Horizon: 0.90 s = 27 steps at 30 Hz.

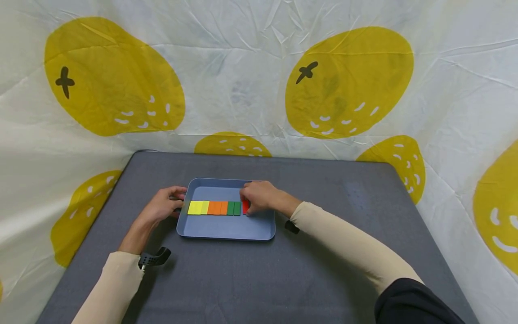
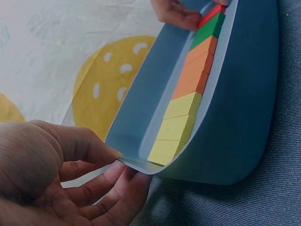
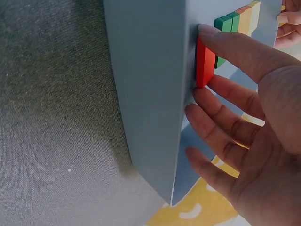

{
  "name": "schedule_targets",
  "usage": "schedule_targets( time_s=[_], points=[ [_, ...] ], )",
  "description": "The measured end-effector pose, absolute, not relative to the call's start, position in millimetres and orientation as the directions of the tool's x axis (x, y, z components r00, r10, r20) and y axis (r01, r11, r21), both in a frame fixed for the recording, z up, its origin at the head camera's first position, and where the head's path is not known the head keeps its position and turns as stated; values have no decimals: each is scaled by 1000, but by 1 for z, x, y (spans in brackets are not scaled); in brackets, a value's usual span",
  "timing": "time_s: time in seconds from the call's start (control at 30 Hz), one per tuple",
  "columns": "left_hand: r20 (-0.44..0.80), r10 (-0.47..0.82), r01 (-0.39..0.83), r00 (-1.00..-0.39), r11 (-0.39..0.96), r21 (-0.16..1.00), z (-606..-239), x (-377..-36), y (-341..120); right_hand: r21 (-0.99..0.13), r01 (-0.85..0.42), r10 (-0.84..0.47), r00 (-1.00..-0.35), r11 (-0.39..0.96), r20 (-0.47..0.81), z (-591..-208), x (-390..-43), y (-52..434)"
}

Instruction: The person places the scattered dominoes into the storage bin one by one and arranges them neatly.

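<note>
A shallow blue-grey tray (image 1: 226,230) holds a row of flat blocks: yellow blocks (image 1: 197,208) at the left, then orange blocks (image 1: 217,208), two green blocks (image 1: 234,208) and a red block (image 3: 205,63) at the right end. My right hand (image 1: 262,196) pinches the red block by its ends, between thumb and fingers, beside the green ones; a narrow gap shows between them. At the tray's left end my left hand (image 2: 84,174) pinches the rim, thumb on top and fingers on the outside wall.
The tray stands on a table with a dark grey cloth (image 1: 243,279). Behind it and at the sides hangs a white curtain (image 1: 238,90) printed with large yellow fruit shapes. Black straps (image 1: 155,258) sit at both wrists.
</note>
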State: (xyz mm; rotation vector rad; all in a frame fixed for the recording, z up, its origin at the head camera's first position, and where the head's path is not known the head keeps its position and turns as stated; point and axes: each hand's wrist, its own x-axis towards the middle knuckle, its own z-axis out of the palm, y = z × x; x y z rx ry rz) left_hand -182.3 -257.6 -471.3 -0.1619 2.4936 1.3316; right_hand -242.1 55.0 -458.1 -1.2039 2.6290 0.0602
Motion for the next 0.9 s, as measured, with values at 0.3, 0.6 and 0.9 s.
schedule_targets(
  time_s=[0.3,0.6,0.9],
  points=[
    [-312,41,-239,-949,551,799,-471,-181,-256,-87,-762,-759,-614,641,-217,-459,-241,55],
    [-307,48,-231,-951,550,802,-472,-182,-256,-81,-761,-757,-616,643,-220,-459,-239,53],
    [-317,39,-244,-948,552,798,-472,-181,-256,-109,-763,-764,-609,638,-211,-456,-236,56]
  ],
)
